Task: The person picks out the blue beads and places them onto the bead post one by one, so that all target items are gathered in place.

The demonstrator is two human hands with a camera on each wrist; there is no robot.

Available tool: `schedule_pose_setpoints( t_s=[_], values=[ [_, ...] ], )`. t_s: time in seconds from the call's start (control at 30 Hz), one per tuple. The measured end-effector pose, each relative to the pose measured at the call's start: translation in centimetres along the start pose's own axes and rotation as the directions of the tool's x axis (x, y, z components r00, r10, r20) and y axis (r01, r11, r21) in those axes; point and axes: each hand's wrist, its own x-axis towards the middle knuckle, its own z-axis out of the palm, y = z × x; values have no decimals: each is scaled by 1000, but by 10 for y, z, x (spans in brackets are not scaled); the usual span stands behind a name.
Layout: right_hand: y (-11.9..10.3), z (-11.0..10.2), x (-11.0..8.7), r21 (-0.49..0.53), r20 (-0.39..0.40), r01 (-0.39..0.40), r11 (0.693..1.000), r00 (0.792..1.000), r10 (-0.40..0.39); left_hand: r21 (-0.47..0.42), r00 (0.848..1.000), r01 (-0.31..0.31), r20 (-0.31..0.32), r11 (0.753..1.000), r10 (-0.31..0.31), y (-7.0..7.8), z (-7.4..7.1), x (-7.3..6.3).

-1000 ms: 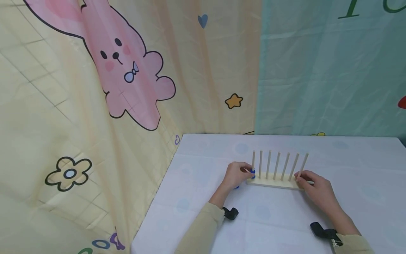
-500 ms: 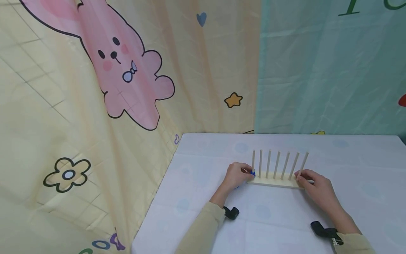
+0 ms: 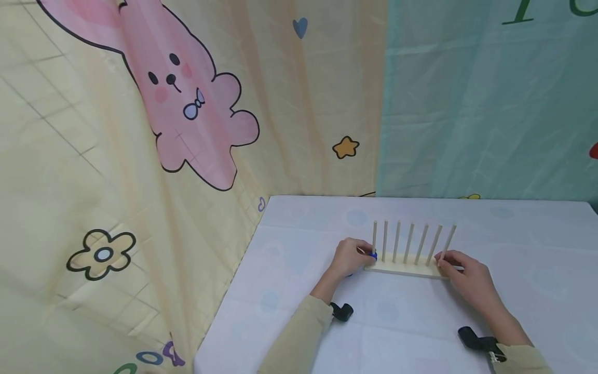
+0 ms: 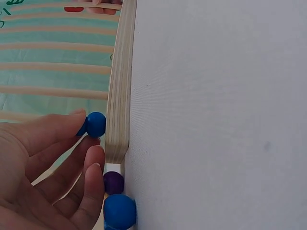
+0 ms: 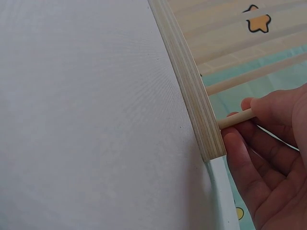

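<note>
A pale wooden board (image 3: 405, 271) with several upright pegs stands on the table. My left hand (image 3: 349, 257) is at its left end, where thumb and finger pinch a blue bead (image 4: 82, 127) on the leftmost peg (image 3: 375, 235). Another blue bead (image 4: 97, 124) sits lower on that peg, against the board. At the opposite end, my right hand (image 3: 469, 274) pinches the rightmost peg (image 5: 237, 118) near its base. Below the left hand's fingers, a purple bead (image 4: 113, 182) and a larger-looking blue bead (image 4: 120, 211) lie by the board's end.
A white cloth covers the table (image 3: 402, 322). Behind it hangs a teal curtain (image 3: 486, 114), and a cream curtain (image 3: 299, 104) with printed figures hangs at the back and left. Each wrist wears a black camera mount (image 3: 342, 312).
The upper blue bead has slid down the leftmost peg in the left hand's fingers, toward the board. The right hand stays on its peg.
</note>
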Motion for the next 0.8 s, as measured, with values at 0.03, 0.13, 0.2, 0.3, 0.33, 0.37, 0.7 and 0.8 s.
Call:
schedule_pose_setpoints(
  t_s=[0.03, 0.13, 0.2, 0.3, 0.33, 0.37, 0.7, 0.8],
  values=[
    [0, 0, 0, -1, 1, -2, 1000, 1000, 2, -1, 1000, 0, -1, 1000, 0, 0, 0, 0],
    [0, 0, 0, -5, 6, -8, 1000, 1000, 8, 9, 1000, -8, -6, 1000, 8, 1, -3, -2],
    [0, 0, 0, -7, 9, -12, 1000, 1000, 12, 11, 1000, -16, -11, 1000, 16, 3, -6, -3],
    [-1, 0, 0, -7, 9, -11, 1000, 1000, 12, 13, 999, -35, -18, 999, 36, 7, -12, -4],
    [-1, 0, 0, -7, 9, -11, 1000, 1000, 11, 11, 999, -39, -18, 999, 39, 8, -13, -5],
    [-1, 0, 0, -6, 9, -10, 1000, 1000, 10, 10, 999, -45, -16, 999, 45, 8, -15, -5],
    [-1, -1, 1, -15, 2, 29, 999, 1000, -29, 17, 998, -66, -2, 998, 66, 6, -24, -9],
    [-1, -1, 1, -10, 2, 15, 1000, 1000, -15, 46, 998, -67, -4, 997, 67, 6, -26, -10]
  ],
)
